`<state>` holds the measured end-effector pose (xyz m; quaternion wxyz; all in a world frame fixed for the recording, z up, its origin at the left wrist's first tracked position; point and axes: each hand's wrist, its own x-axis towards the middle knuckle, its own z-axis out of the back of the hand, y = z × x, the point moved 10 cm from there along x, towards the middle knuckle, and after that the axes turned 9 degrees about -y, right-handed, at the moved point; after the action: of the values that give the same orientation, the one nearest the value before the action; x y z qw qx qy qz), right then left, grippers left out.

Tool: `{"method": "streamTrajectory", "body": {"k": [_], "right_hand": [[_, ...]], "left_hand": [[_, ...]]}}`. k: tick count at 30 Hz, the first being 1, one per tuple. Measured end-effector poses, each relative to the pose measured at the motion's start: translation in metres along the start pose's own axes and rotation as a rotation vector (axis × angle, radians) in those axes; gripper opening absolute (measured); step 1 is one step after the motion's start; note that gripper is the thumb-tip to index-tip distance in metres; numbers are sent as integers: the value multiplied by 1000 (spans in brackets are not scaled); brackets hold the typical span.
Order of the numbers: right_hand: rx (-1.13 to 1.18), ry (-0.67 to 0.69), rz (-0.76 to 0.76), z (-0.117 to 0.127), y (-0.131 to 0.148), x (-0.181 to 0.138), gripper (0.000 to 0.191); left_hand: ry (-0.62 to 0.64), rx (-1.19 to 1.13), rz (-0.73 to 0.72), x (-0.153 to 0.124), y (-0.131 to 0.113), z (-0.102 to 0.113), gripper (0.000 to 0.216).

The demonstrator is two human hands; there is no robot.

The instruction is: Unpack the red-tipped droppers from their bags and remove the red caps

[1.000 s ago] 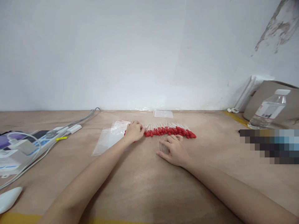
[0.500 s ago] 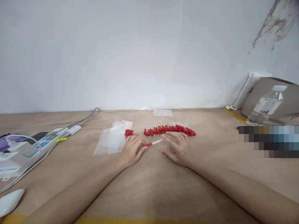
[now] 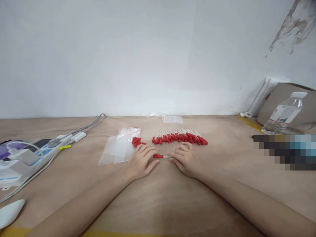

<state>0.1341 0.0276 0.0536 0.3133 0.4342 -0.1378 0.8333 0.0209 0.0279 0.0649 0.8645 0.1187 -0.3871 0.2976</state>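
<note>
A single dropper with a red bulb (image 3: pixel 159 156) lies between my two hands on the wooden table (image 3: pixel 158 204). My left hand (image 3: pixel 142 161) has its fingers curled at the red bulb end. My right hand (image 3: pixel 184 159) is closed around a small clear bag (image 3: pixel 175 148), and the dropper's clear tip points into it. Just beyond my hands runs a row of several red-bulb droppers (image 3: pixel 180 137). A small cluster of red bulbs (image 3: pixel 137 141) lies by a pile of clear zip bags (image 3: pixel 118 146) to the left.
A power strip with plugs and grey cables (image 3: pixel 37 153) sits at the left. A white object (image 3: pixel 10 212) lies at the near left edge. A water bottle (image 3: pixel 283 113) and cardboard box (image 3: pixel 288 102) stand at the far right. Another clear bag (image 3: pixel 172 119) lies by the wall.
My left hand drew one dropper out of the row and pulled it toward me. My right hand slid nearer with the small bag, and the dropper's tip now meets it.
</note>
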Motion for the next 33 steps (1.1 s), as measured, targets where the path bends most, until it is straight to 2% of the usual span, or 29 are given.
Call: {"method": "streamTrajectory", "body": {"k": [3, 11, 15, 21, 33], "right_hand": [[14, -5, 18, -1, 4, 0, 19], [57, 11, 13, -4, 10, 2, 20], [63, -30, 37, -2, 11, 3, 15], [15, -55, 136, 3, 22, 2, 15], [-113, -163, 329, 18, 40, -3, 11]], "left_hand": [[21, 28, -49, 3, -9, -5, 22], [-18, 79, -106, 5, -15, -12, 13], [36, 91, -152, 6, -21, -16, 14], [110, 92, -179, 9, -25, -17, 16], [134, 44, -207, 5, -28, -18, 18]]}}
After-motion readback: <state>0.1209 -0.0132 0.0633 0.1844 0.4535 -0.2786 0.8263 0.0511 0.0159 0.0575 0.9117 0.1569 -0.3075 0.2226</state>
